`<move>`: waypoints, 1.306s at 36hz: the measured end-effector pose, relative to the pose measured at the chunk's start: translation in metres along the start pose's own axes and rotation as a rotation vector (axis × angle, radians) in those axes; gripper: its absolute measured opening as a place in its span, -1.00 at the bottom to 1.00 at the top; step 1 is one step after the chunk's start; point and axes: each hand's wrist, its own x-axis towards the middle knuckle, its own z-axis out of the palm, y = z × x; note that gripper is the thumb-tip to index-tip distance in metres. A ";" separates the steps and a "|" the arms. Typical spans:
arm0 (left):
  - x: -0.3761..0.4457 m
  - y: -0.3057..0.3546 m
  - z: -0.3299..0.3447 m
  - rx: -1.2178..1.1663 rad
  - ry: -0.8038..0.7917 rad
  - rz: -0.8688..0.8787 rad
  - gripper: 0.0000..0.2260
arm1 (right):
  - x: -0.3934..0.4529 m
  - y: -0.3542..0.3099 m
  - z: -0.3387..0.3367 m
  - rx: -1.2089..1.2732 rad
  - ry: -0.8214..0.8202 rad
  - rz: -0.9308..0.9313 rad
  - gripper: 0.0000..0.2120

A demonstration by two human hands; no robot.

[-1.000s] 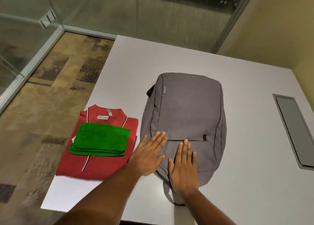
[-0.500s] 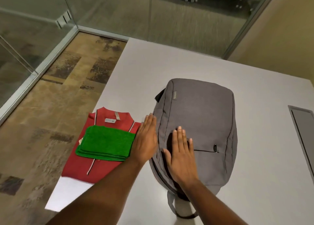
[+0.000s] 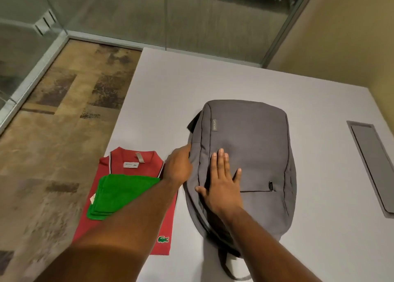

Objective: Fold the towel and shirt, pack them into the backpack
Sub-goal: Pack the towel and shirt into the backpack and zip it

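Both hands (left [image 3: 179,166] gripping, right [image 3: 221,188] flat) on backpack [image 3: 255,145] beside towel-topped [image 3: 119,194] shirt [image 3: 132,160].

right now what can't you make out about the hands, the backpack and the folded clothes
Head view only:
- Left hand: fingertips hidden behind the backpack side, so its grip cannot be told.
- Backpack zipper: main opening not visible, open or closed unknown.
- Towel and shirt: near parts covered by the left forearm.
- Shirt neck label: too small to read.
- Backpack straps: mostly hidden beneath it.

left hand [image 3: 179,166] fingertips: hidden against the backpack [image 3: 251,153] side; grip unclear
towel [image 3: 119,194]: right part under forearm
table hatch [image 3: 375,164]: cut by right frame edge
shirt [image 3: 128,160] label: unreadable
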 end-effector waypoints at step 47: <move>-0.040 0.014 -0.014 0.665 0.018 0.085 -0.80 | 0.057 0.014 -0.013 0.105 -0.099 -0.043 0.03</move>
